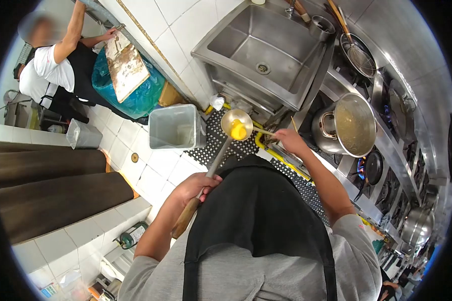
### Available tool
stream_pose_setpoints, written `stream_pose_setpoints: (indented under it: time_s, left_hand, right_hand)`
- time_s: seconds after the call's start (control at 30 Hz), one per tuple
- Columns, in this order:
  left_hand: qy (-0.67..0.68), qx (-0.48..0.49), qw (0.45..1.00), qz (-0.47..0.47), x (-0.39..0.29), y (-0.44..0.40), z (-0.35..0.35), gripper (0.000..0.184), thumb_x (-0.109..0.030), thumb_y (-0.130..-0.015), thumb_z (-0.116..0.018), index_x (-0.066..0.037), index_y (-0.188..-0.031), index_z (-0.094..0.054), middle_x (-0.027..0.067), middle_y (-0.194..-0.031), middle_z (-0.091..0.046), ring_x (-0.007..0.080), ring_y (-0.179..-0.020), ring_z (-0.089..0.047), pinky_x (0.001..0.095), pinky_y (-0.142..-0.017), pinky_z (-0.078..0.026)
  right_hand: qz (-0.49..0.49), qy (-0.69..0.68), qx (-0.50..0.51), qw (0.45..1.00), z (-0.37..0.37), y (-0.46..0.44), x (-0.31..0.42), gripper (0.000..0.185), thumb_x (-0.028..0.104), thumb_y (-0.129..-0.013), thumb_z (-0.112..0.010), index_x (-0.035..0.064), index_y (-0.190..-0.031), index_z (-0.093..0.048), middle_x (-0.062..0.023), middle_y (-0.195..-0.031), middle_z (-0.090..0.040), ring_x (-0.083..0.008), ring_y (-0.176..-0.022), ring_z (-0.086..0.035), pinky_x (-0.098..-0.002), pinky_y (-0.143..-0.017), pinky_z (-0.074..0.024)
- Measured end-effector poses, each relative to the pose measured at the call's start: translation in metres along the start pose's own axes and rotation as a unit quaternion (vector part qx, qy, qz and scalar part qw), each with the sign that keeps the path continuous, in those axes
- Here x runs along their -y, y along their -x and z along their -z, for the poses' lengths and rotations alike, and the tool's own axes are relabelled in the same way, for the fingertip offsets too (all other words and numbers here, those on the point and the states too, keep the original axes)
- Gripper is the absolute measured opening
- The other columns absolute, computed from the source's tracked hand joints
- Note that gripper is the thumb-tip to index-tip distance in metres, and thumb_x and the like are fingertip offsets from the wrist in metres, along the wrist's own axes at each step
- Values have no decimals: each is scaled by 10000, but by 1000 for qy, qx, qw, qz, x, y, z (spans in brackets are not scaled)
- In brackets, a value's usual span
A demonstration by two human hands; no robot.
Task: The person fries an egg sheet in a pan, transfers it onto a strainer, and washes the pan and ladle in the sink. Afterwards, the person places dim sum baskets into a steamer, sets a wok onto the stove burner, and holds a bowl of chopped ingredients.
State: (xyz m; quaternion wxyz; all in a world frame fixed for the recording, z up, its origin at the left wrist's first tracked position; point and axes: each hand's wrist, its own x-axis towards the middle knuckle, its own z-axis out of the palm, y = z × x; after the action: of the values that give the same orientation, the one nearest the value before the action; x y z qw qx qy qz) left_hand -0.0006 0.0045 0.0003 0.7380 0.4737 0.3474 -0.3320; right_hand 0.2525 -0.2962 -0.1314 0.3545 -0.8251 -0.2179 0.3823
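My left hand is closed around the long handle of a ladle, which ends in wood below my grip. The ladle's bowl is held in front of me, over the floor mat. Inside the bowl lies a bright yellow egg yolk, apparently with some cloudy liquid around it. My right hand pinches the thin handle of a small metal utensil. Its other end reaches into the ladle's bowl; the egg and rim hide its tip, so I cannot tell whether it is a spoon or a fork.
A large steel pot of cloudy liquid stands on the stove at right, near a small black pan over a blue flame. Ahead are a steel sink and a grey plastic bin. At left, another person holds a stained board.
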Motion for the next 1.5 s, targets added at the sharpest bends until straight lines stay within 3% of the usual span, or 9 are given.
stream_pose_setpoints:
  time_s: [0.27,0.4,0.47,0.53,0.87,0.97,1.17,1.27,1.5]
  left_hand:
    - [1,8,1000,-2,1,-3,5,260,-163,-904,-625,-4,-1111,-636,-37,-610,-479,82,-438,-437,215,-421,-365]
    - [-7,3,1000,0,-5,0,3,265,-163,-893,-626,-7,-1106,-640,-37,-607,-482,75,-444,-439,210,-419,-362]
    - [-6,-4,1000,-4,-2,1,3,286,-164,-872,-634,2,-1104,-651,-42,-603,-490,60,-451,-438,202,-415,-354]
    - [-1,-1,1000,-4,-1,-1,5,283,-165,-870,-634,2,-1099,-652,-42,-600,-489,62,-444,-433,203,-414,-350]
    - [-9,-15,1000,7,-9,2,5,280,-162,-871,-627,3,-1096,-651,-43,-596,-484,58,-438,-429,204,-410,-338]
    - [0,-4,1000,3,-5,-2,10,282,-163,-870,-628,-2,-1100,-652,-42,-599,-486,60,-439,-430,209,-410,-342]
    - [-5,-1,1000,5,-5,-5,14,285,-158,-868,-625,-1,-1104,-653,-34,-611,-493,66,-449,-436,207,-414,-352]
    - [-17,-3,1000,15,-13,0,10,284,-156,-873,-622,-4,-1113,-629,-34,-598,-478,73,-436,-432,210,-412,-356]
    - [-13,1,1000,1,-11,1,15,286,-151,-873,-619,-1,-1117,-628,-35,-601,-476,73,-435,-430,206,-414,-353]
  right_hand:
    - [223,201,-55,952,-15,-29,-57,281,299,-924,-621,64,-993,-758,-151,-957,-736,-315,-889,-694,-402,-811,-533]
    - [-19,-115,28,993,-14,-16,-23,236,220,-923,-614,88,-1059,-754,-69,-740,-652,-181,-683,-639,-323,-600,-480]
    - [170,46,-103,979,-37,-40,-67,247,216,-928,-620,87,-1094,-751,-26,-670,-587,-131,-570,-563,-294,-516,-433]
    - [-8,-95,19,995,-24,-22,-18,249,220,-925,-621,64,-1069,-752,-53,-707,-636,-181,-647,-619,-316,-594,-475]
    - [106,68,-174,977,-47,-34,-48,302,327,-918,-628,77,-1015,-767,-143,-786,-682,-274,-714,-645,-410,-688,-506]
    - [-70,-36,47,996,-24,-7,15,255,250,-937,-594,57,-1001,-749,-144,-938,-735,-315,-938,-690,-389,-860,-526]
    - [131,60,16,989,-23,-26,-32,285,278,-958,-588,56,-1038,-746,-147,-925,-730,-322,-893,-688,-414,-802,-531]
    - [3,115,-167,979,-23,-17,-14,328,323,-941,-594,55,-1017,-768,-126,-826,-707,-237,-784,-657,-366,-726,-507]
    - [-71,-112,-42,990,-16,-7,8,306,276,-951,-596,19,-1014,-750,-125,-861,-734,-248,-820,-684,-370,-763,-515]
